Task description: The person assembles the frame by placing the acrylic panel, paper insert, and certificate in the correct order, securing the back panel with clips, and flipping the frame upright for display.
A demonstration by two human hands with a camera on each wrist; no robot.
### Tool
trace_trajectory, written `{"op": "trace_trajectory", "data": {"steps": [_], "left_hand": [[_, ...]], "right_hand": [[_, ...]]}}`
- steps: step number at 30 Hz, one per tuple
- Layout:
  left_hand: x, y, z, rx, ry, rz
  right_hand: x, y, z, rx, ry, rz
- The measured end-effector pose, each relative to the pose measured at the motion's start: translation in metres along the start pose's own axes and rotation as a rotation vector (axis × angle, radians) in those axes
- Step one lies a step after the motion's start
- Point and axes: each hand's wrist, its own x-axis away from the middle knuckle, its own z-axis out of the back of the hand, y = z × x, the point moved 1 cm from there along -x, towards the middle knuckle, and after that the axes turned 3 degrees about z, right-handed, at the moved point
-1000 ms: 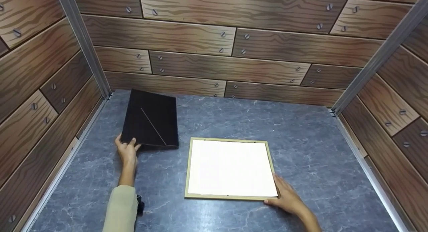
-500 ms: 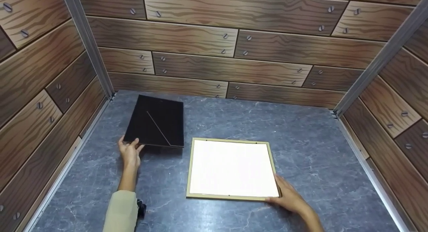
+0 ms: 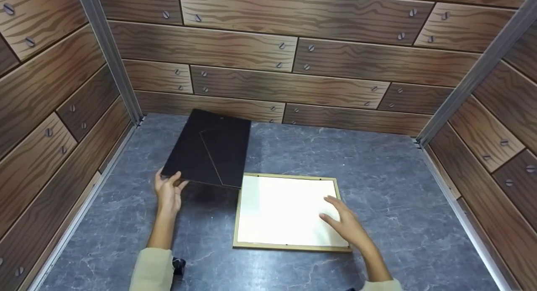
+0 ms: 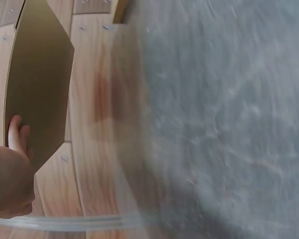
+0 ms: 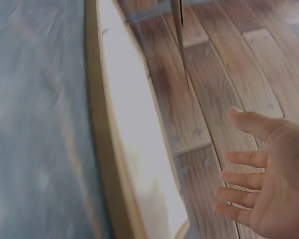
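My left hand [image 3: 168,194] grips the near left corner of a black picture-frame backing board [image 3: 209,150], thumb on top. A thin angled line marks its black face. In the left wrist view, the backing board [image 4: 40,74] shows its plain brown underside. It is held tilted above the table, its near right corner overlapping the picture frame's far left corner in the head view. The gold-edged picture frame [image 3: 293,248] lies flat with a bright white sheet [image 3: 285,211] inside. Over the sheet's right part hovers my right hand [image 3: 346,226], fingers spread and holding nothing.
The grey marbled tabletop [image 3: 398,207] is enclosed by wood-plank-patterned walls [image 3: 235,81] at the back and both sides. Metal posts [image 3: 111,56] stand in the corners, and metal strips run along the side edges.
My left hand has carried the backing board rightward to the frame's far left corner. The right hand has let go of the frame's near right corner and risen over the sheet.
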Motion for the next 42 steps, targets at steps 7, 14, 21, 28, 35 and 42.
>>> {"op": "trace_trajectory", "data": {"steps": [7,14,21,28,35,42], "left_hand": [[0.018,-0.006,-0.012,0.029,-0.054,0.044],[0.035,-0.018,-0.02,-0.006,-0.116,0.082],[0.051,-0.035,-0.022,-0.051,-0.168,0.098],[0.064,-0.049,-0.027,-0.086,-0.22,0.153],[0.072,-0.058,-0.029,-0.099,-0.281,0.187],[0.078,-0.068,-0.033,-0.132,-0.276,0.242]], "right_hand": [[-0.014,-0.053,-0.021,-0.251,0.079,0.091],[-0.028,-0.068,-0.053,-0.592,-0.003,0.034],[-0.037,-0.067,-0.076,-0.789,-0.052,-0.046],[-0.033,-0.066,-0.084,-1.011,-0.015,-0.198],[-0.02,-0.061,-0.079,-1.269,-0.021,-0.232],[-0.005,-0.062,-0.075,-1.325,0.078,-0.195]]}}
